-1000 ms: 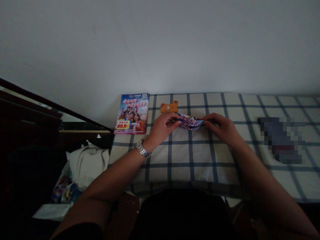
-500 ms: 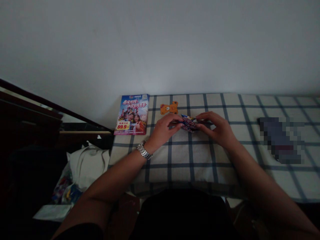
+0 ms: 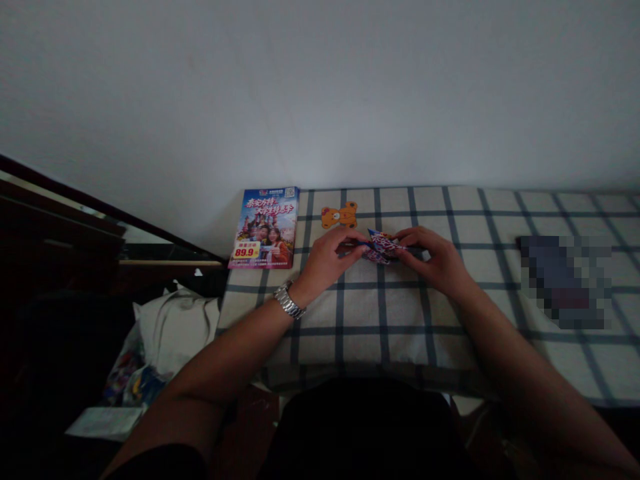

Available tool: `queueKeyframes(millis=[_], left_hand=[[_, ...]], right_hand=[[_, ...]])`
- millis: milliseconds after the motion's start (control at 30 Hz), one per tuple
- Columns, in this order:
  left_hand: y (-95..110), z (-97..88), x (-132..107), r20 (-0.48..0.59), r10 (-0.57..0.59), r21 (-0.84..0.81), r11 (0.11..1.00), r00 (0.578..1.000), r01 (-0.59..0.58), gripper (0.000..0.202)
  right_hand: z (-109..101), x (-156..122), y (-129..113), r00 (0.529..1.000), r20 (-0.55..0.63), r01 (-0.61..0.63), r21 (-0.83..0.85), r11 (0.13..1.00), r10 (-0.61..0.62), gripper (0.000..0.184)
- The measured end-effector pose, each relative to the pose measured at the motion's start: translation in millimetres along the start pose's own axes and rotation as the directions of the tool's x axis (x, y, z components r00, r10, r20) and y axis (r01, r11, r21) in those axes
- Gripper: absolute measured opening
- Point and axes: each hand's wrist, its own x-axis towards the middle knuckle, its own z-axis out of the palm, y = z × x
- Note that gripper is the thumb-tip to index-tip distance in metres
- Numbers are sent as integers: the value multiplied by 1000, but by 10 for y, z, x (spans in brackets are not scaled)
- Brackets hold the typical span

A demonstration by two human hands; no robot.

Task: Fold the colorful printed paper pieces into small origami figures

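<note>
While the left hand [image 3: 325, 261] and right hand [image 3: 434, 260], fingers half curled, pinched opposite ends of a folded glossy blue-and-pink paper leaflet [image 3: 383, 246], it sat between them above a cream cloth checked in blue [image 3: 400, 313].

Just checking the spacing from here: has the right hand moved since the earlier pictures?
Yes: the right hand has shifted slightly left, toward the travel brochure, which has stayed in place.
</note>
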Motion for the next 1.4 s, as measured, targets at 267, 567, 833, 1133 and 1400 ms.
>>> queueKeyframes(millis=[267,567,833,1133,1400], left_hand=[[36,-1,0,-12,-15,-9,1000,1000,15,14],[32,-1,-4,-16,-43,-5,999,999,43,15],[25,12,-12,-28,-32,8,999,999,32,16],[16,38,-30,-24,-57,-75,996,998,55,21],[-4,38,-36,-19,-70,-119,991,997,67,22]], right_hand=[[7,-12,44,991,34,-134,170,976,130,18],[7,-26,68,992,55,-123,146,982,116,16],[23,-22,32,994,55,-103,128,986,96,18],[42,-13,-29,996,49,-74,101,992,69,17],[42,-6,-43,998,51,-35,75,997,31,14]])
